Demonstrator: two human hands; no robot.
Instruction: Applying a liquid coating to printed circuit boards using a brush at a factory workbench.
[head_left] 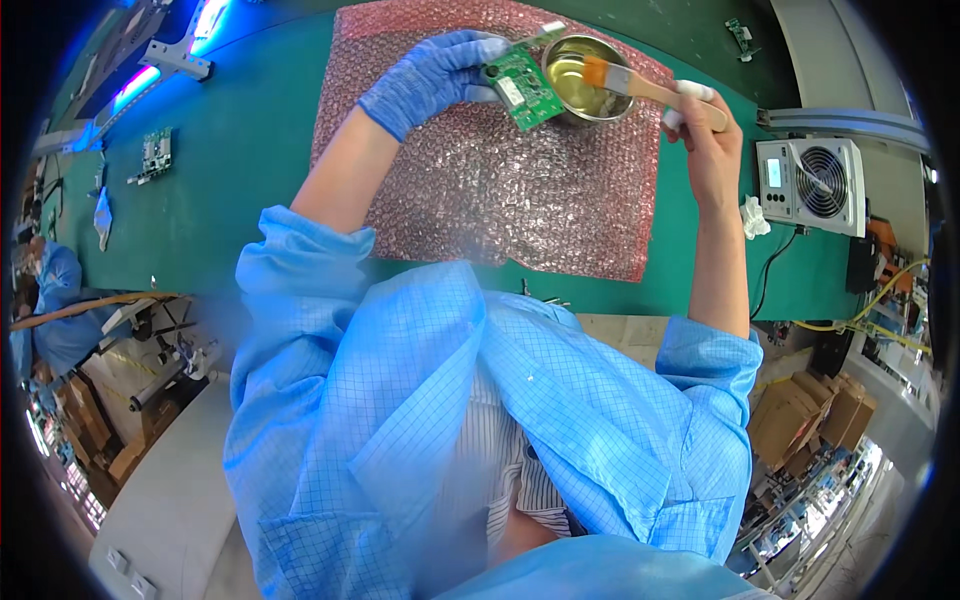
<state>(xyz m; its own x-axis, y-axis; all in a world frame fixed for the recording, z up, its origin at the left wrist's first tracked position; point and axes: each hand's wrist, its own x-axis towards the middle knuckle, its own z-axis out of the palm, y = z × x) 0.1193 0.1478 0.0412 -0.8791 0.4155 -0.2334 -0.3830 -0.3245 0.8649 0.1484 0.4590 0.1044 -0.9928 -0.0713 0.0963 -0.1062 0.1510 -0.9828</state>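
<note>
My left hand (425, 80), in a blue knit glove with pale fingertips, grips a green circuit board (524, 88) by its left side. The board is tilted beside a round metal bowl (612, 112) of yellowish liquid. My right hand (708, 130), bare but for white covers on some fingertips, is closed round the wooden handle of a flat brush (650, 89). The brush's orange-looking bristles are over the bowl, near the liquid; whether they touch it I cannot tell. Beneath the bowl and board lies a sheet of pink bubble wrap (500, 200).
The bubble wrap covers part of a green bench mat (240, 150). At right stands a white fan unit (812, 185), with a crumpled white tissue (754, 217) beside it. Another circuit board (155, 155) lies at left, near a blue-lit lamp bar (140, 85). A person in blue (62, 300) is at far left.
</note>
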